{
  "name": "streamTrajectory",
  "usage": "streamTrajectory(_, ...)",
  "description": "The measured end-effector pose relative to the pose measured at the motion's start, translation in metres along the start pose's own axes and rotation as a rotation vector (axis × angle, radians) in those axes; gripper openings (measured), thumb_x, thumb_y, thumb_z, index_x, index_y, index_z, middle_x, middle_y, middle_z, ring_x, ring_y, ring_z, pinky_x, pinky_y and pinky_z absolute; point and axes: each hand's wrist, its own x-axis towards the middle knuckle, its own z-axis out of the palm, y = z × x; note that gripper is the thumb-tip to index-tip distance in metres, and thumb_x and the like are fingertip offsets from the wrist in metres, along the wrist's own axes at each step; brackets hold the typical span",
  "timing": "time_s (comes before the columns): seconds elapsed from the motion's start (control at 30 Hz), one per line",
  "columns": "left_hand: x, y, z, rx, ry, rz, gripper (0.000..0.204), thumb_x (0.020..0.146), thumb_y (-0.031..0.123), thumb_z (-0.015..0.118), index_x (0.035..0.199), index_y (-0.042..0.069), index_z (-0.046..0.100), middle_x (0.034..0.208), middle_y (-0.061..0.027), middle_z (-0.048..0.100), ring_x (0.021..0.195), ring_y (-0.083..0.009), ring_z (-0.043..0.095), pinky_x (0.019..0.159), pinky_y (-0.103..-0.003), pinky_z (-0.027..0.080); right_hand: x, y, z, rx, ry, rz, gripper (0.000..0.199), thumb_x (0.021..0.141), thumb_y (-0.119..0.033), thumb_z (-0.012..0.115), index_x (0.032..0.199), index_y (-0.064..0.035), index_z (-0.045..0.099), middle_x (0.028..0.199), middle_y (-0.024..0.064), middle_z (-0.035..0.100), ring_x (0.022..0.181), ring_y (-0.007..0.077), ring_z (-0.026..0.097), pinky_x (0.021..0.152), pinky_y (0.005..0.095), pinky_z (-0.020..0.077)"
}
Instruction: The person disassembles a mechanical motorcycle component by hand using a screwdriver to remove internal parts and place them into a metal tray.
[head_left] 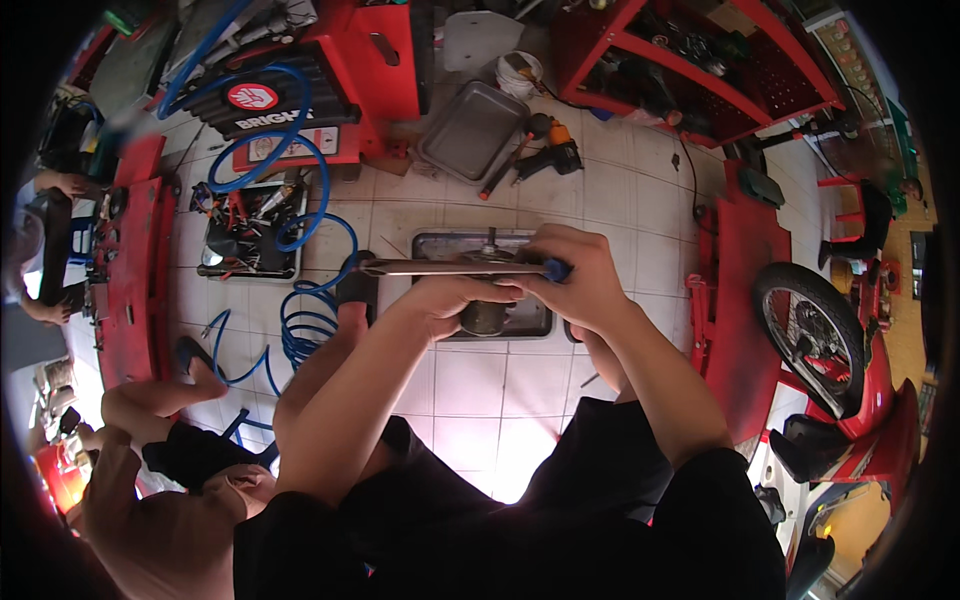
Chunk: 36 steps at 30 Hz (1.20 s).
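My right hand (578,275) is closed around the blue handle (557,270) of a long, flat-looking metal tool. Its shaft (450,267) stretches level to the left, over my left wrist. A dark, round metal part (484,318) with a short upright stem (491,238) sits over a grey metal tray (545,325) on the floor between my feet. Curled against the top of that part is my left hand (462,298), its fingers reaching to my right hand. The left fingers' undersides are hidden.
A coiled blue air hose (310,335) lies left, beside a tray of tools (250,262). Ahead are an empty grey tray (472,130) and an orange-black impact wrench (553,150). A co-worker (170,500) sits close on my left; a motorcycle wheel (812,335) stands right.
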Motion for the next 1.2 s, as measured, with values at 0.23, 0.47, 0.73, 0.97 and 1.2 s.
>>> streamTrajectory(0.23,0.005,-0.004,-0.003,0.024,0.012,0.074,0.052,0.066,-0.003,0.091,0.114,0.003,0.072,0.106,-0.01,0.076,0.095,-0.019,0.072,0.085,-0.032,0.056,0.005,-0.011,-0.002,0.067,-0.086,-0.023,0.028,0.069,-0.002,0.079,0.096,0.0016,0.071,0.089,0.0143,0.068,0.078,0.0339,0.068,0.07,0.0364,0.0532)
streamTrajectory(0.47,0.006,-0.002,0.0,0.073,0.053,0.107,0.055,0.066,-0.004,0.089,0.118,0.002,0.07,0.107,-0.0089,0.075,0.097,-0.0196,0.072,0.088,-0.033,0.056,0.003,-0.01,0.0,-0.025,-0.05,0.036,0.025,0.07,-0.004,0.08,0.092,0.0026,0.07,0.083,0.0152,0.068,0.073,0.0329,0.068,0.067,0.0354,0.053)
streamTrajectory(0.73,0.003,0.002,0.002,0.005,0.121,0.062,0.052,0.069,-0.006,0.089,0.116,-0.002,0.066,0.109,-0.0124,0.072,0.098,-0.0212,0.071,0.089,-0.035,0.058,0.006,-0.016,0.006,0.076,-0.009,0.111,0.02,0.07,0.001,0.08,0.087,0.0039,0.069,0.079,0.015,0.066,0.069,0.0308,0.066,0.064,0.0345,0.0507)
streamTrajectory(0.97,0.004,0.004,0.001,0.12,0.13,0.088,0.064,0.068,-0.006,0.088,0.126,-0.004,0.06,0.114,-0.014,0.071,0.104,-0.0229,0.07,0.091,-0.035,0.057,0.004,-0.013,0.006,-0.05,-0.005,0.037,0.022,0.072,0.0,0.082,0.088,0.0048,0.068,0.078,0.0155,0.064,0.067,0.0324,0.065,0.063,0.0356,0.05)
streamTrajectory(1.2,0.013,-0.003,-0.009,0.031,0.107,0.138,0.06,0.068,-0.006,0.088,0.122,-0.001,0.064,0.113,-0.0147,0.071,0.101,-0.0241,0.07,0.089,-0.038,0.056,0.004,-0.017,0.008,-0.084,-0.036,-0.009,0.025,0.076,-0.001,0.08,0.097,0.0046,0.067,0.084,0.0172,0.064,0.07,0.0364,0.065,0.065,0.0386,0.0511)
